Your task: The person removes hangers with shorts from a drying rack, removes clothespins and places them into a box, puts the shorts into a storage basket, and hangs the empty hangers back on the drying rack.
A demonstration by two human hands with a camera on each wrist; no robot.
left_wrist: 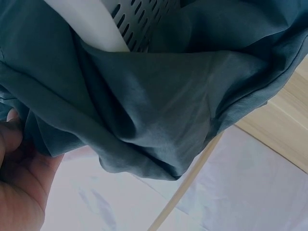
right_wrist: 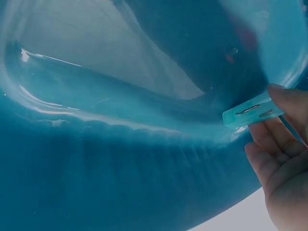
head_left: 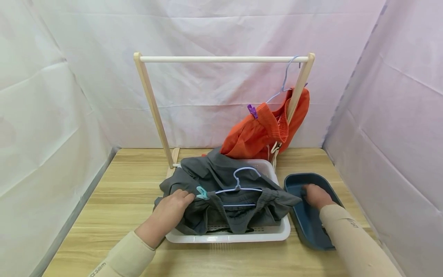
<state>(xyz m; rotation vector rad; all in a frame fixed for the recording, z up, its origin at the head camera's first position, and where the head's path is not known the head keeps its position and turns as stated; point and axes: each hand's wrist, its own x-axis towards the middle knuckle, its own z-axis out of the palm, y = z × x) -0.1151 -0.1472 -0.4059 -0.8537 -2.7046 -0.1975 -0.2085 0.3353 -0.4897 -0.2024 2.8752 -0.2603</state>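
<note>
A dark grey garment (head_left: 225, 165) with a gathered waistband lies over a white basket (head_left: 225, 238). A pale blue hanger (head_left: 237, 188) sits in its waist, and a teal clothespin (head_left: 202, 193) clips its left end. My left hand (head_left: 174, 209) pinches the cloth beside that clothespin; in the left wrist view the thumb and fingers of the left hand (left_wrist: 24, 178) hold a fold. Inside the dark blue tray (head_left: 309, 223) at the right is my right hand (head_left: 316, 195). The right wrist view shows this hand (right_wrist: 284, 159) pinching another teal clothespin (right_wrist: 250, 113) between thumb and fingers.
A wooden clothes rack (head_left: 221, 59) stands behind the basket. Orange shorts (head_left: 252, 130) with a purple clothespin (head_left: 252, 110) hang from a hanger at its right end, close to the grey cloth. White sheets (head_left: 52, 77) enclose the wooden table (head_left: 131, 192) at the back and sides.
</note>
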